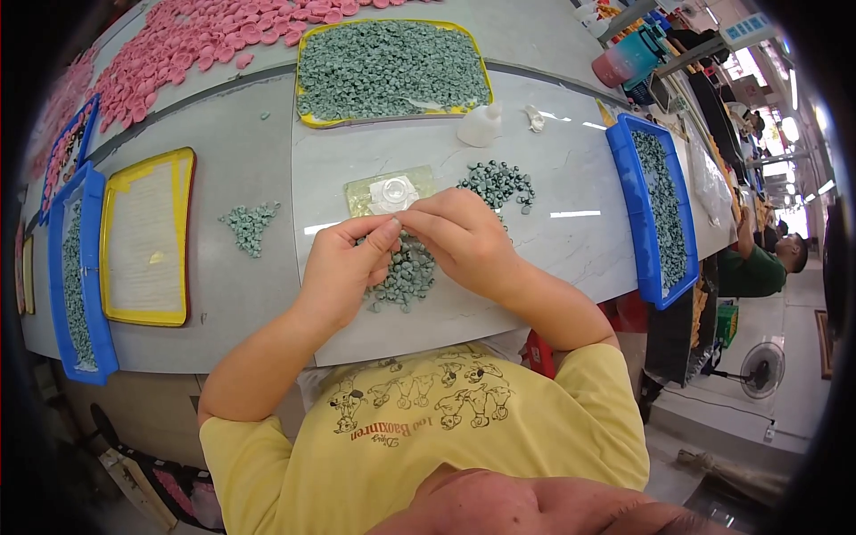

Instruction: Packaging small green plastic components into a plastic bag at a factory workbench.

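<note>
Both hands meet over the table, fingertips nearly touching. My left hand (346, 266) is closed in a pinch, and my right hand (465, 239) pinches close beside it; whatever sits between the fingers is too small to make out. Under them lies a pile of small grey-green pieces (406, 278). Just beyond the fingertips a round clear dish (393, 191) rests on a pale yellow-green pad (359, 201). Darker, shinier green pieces (496, 182) are scattered to the right of the pad. A smaller heap of grey-green pieces (250, 226) lies off to the left.
A yellow-rimmed tray (308, 117) of green pieces stands at the back, near a white bottle (481, 126). Blue trays stand right (649, 259) and left (98, 308), beside a yellow-framed tray (185, 241). Pink cup-shaped pieces (192, 45) cover the far left. A co-worker (758, 267) sits at right.
</note>
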The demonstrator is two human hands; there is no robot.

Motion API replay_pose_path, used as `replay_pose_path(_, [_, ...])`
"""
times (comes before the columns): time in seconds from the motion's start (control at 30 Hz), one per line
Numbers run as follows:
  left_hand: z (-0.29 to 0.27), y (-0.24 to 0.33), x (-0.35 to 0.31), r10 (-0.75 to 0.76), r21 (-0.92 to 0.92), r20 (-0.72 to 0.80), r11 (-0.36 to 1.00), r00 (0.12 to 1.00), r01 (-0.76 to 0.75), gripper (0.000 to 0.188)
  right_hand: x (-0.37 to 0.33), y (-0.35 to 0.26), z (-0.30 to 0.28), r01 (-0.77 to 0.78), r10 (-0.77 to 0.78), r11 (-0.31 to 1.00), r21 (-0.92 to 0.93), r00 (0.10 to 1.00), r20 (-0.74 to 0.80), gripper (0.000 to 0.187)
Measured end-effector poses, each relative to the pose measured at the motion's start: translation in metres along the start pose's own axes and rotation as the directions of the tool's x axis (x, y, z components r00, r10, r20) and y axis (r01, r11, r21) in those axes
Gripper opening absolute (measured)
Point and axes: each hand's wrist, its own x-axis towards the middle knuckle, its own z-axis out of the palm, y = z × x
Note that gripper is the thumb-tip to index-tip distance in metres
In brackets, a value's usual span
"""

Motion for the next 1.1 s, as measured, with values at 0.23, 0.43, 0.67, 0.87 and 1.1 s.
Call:
replay_pose_path(0.23, [-0.006,0.004,-0.002,-0.057,0.035,-0.005,0.998,0.998,0.057,0.022,0.006,0.004,-0.001,0.028,-0.036,0.995,0.094,0.995,0.088,0.03])
replay_pose_path(0.43, [-0.007,0.009,-0.002,0.006,-0.069,-0.079,0.998,0.997,-0.011,0.024,0.013,0.025,0.001,0.129,-0.117,0.977,-0.172,0.99,0.082,0.033])
replay_pose_path(0.67, [-0.016,0.013,-0.001,0.067,-0.159,-0.127,0.983,0.99,-0.087,0.025,0.017,0.018,0.007,0.233,-0.191,0.919,-0.318,0.969,0.16,0.034])
replay_pose_path(0.87, [-0.021,0.017,-0.002,0.095,-0.179,-0.17,0.976,0.981,-0.126,0.023,0.018,0.014,0.015,0.283,-0.211,0.889,-0.36,0.951,0.226,0.034])
replay_pose_path(1.1, [-0.027,0.016,-0.003,0.149,-0.177,-0.222,0.966,0.964,-0.19,0.023,0.024,0.005,0.018,0.275,-0.203,0.897,-0.345,0.951,0.232,0.033])
